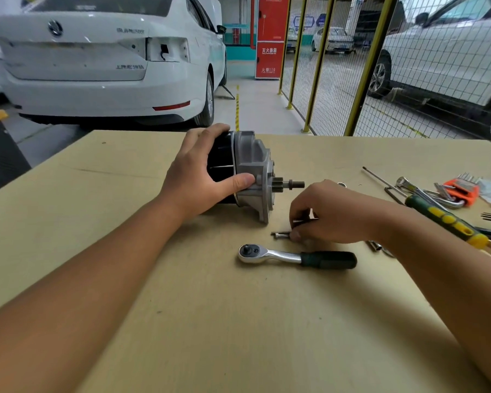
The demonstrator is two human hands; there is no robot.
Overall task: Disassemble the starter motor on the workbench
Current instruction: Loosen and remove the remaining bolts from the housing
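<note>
The starter motor (253,171) lies on its side on the cardboard-covered workbench (125,194), black body to the left, grey aluminium end housing and small pinion shaft to the right. My left hand (199,174) grips the black body, thumb pressed on the housing's edge. My right hand (329,214) rests on the bench just right of the housing, its fingers pinching a small metal bolt (304,221). Another bolt (281,234) lies on the bench at my fingertips.
A ratchet wrench (295,258) with a dark handle lies in front of my right hand. At the right sit a green-yellow screwdriver (448,219), an orange hex key set (459,191), a long thin rod (380,180) and a socket (376,245). White cars and a wire fence stand beyond the bench.
</note>
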